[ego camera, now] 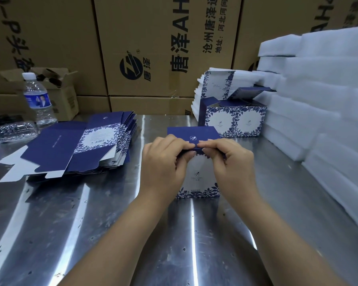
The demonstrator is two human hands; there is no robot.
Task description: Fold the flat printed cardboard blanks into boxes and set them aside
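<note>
Box (196,174) mid-worktop | left hand (163,159), right hand (232,162) pinch lid flap (192,137) front edge | light, creasable card; grip at folds.

Steel tabletop (91,223) — reflective, scuffed. Upright water bottle (37,100) at far left, crushed clear bottle (15,131) lying just beside it. Small open carton (67,93) behind. Large printed cartons (153,48) along the back — white foam slabs (318,100) stacked at right.
</note>
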